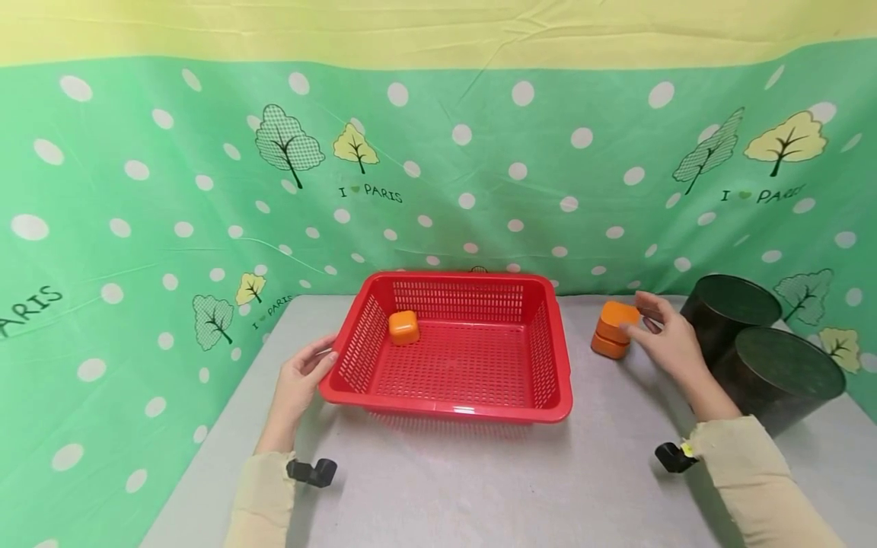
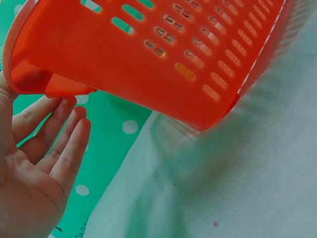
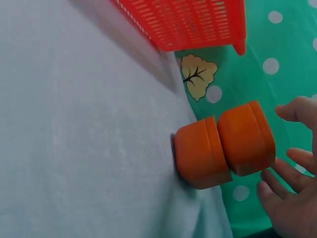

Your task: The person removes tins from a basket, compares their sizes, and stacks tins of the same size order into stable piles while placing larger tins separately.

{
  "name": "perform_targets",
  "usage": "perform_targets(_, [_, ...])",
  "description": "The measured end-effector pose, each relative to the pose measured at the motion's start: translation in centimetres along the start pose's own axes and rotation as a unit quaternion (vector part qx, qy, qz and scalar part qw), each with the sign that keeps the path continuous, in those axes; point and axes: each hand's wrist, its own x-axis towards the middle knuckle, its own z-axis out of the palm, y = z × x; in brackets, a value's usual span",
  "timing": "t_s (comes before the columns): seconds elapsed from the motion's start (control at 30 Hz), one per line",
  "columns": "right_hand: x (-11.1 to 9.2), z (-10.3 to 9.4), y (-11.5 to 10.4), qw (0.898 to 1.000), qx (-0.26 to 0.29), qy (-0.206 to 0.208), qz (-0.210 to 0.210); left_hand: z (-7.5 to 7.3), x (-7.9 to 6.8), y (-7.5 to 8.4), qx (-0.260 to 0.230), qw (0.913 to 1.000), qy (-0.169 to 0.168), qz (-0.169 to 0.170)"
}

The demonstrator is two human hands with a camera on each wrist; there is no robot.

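Observation:
My left hand (image 1: pixel 299 380) holds the left rim of a red plastic basket (image 1: pixel 445 406), its thumb by the rim and its fingers (image 2: pixel 69 153) beneath it. Inside the basket, near its left wall, sits one small orange rounded box (image 1: pixel 403 328). To the right of the basket two similar boxes are stacked, a lower orange box (image 3: pixel 198 153) on the table and an upper orange box (image 3: pixel 245 139) on top. Beside the upper one is my right hand (image 1: pixel 668 335), fingers spread. In the right wrist view a gap shows between thumb and box.
Two dark cylindrical containers (image 1: pixel 788 373) stand at the right, close to my right forearm. A pale cloth covers the table (image 1: pixel 452 487). Behind it hangs a green dotted curtain (image 1: pixel 438 167) with printed trees.

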Motion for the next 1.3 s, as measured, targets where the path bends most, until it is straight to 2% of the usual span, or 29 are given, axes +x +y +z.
perform_targets(0.23, [-0.2, -0.1, -1.3, 0.998, 0.02, 0.036, -0.036, 0.0, 0.0, 0.1, -0.003, 1.0, -0.001, -0.002])
perform_targets(0.47, [0.0, -0.3, -2.9, 0.997, 0.033, 0.043, -0.06, 0.1, -0.2, 0.3, 0.0, 0.9999, -0.001, -0.01])
perform_targets(0.8, [0.2, 0.3, -5.8, 0.994, 0.062, 0.033, -0.081, 0.1, -0.2, 0.4, -0.003, 0.9999, -0.002, -0.012])
perform_targets(1.3, [1.2, 2.0, -9.3, 0.989, 0.1, -0.005, -0.106, 0.1, -0.2, 0.4, -0.005, 0.9999, -0.004, -0.01])
